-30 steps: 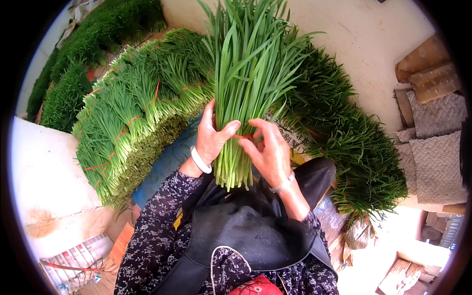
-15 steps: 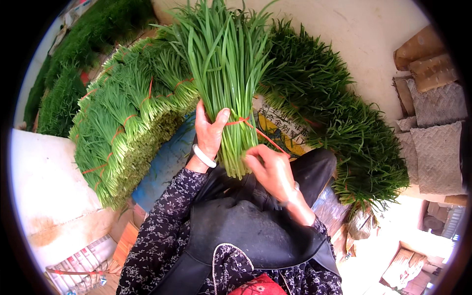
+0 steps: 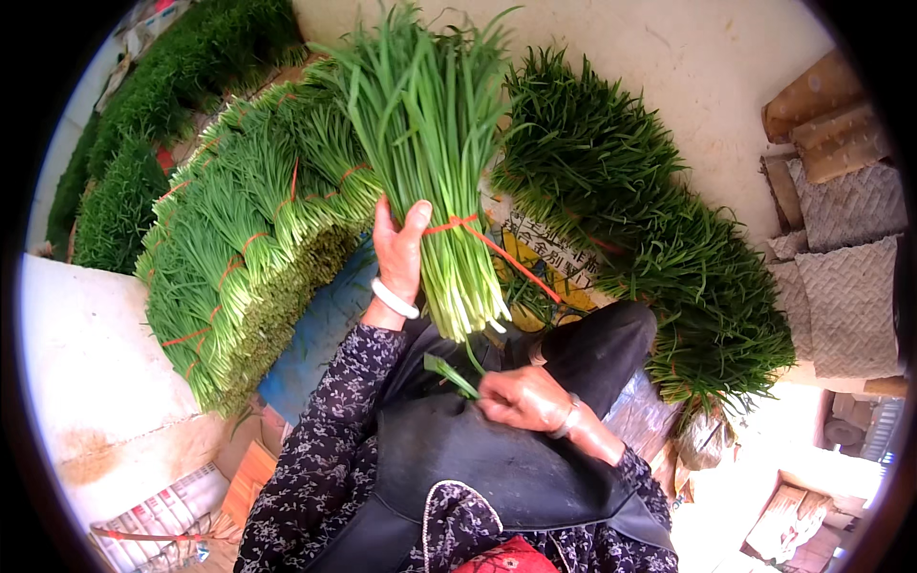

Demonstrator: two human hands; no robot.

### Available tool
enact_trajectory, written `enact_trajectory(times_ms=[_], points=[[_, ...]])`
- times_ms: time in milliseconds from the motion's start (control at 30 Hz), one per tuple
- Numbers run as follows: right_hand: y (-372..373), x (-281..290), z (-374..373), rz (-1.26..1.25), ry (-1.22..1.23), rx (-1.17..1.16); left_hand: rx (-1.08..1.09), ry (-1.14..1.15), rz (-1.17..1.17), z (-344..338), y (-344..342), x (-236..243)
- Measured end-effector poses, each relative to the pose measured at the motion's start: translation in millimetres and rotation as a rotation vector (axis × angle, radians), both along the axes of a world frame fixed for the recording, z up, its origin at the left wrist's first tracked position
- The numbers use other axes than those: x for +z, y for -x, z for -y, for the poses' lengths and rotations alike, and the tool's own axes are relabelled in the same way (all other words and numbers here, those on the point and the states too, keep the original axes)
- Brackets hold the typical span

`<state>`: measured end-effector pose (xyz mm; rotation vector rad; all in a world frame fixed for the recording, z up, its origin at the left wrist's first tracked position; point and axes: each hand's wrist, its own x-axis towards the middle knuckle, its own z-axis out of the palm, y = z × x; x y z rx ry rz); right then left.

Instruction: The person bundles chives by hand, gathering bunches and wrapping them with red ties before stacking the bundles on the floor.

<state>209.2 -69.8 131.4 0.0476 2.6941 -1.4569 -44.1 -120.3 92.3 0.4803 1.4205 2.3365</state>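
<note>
My left hand [image 3: 401, 250] is closed round the lower part of a thick bunch of garlic chives [image 3: 435, 162], its thumb across the front. The bunch is upright, leaves up, pale stem ends down. A red tie [image 3: 516, 263] circles it just above the stems, with one tail hanging down to the right. Below the cut ends, over my lap, my right hand [image 3: 525, 399] is closed on a few chive leaves [image 3: 451, 374] that stick out to its left. It is apart from the bunch.
Tied chive bunches [image 3: 229, 258] are piled in an arc on the left, stems inward. Darker chives [image 3: 650, 210] lie in a long curved heap on the right. A blue sheet [image 3: 310, 334] shows between. Textured grey pads [image 3: 850, 296] and cardboard [image 3: 812, 91] stand at far right.
My right hand has moved down from the stem ends to my lap and now holds a few chive leaves. The bunch has tilted and shifted slightly left in my left hand.
</note>
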Motion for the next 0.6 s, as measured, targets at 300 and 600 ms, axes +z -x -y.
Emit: enact_trajectory(times_ms=[300,600], points=[[16,23,-67,-0.016,-0.21,-0.645,0.057,0.042,-0.115,8,0,18],[89,-40,-91,-0.329,1.177,-0.595,-0.159,0.427,-0.641,25,-76,47]])
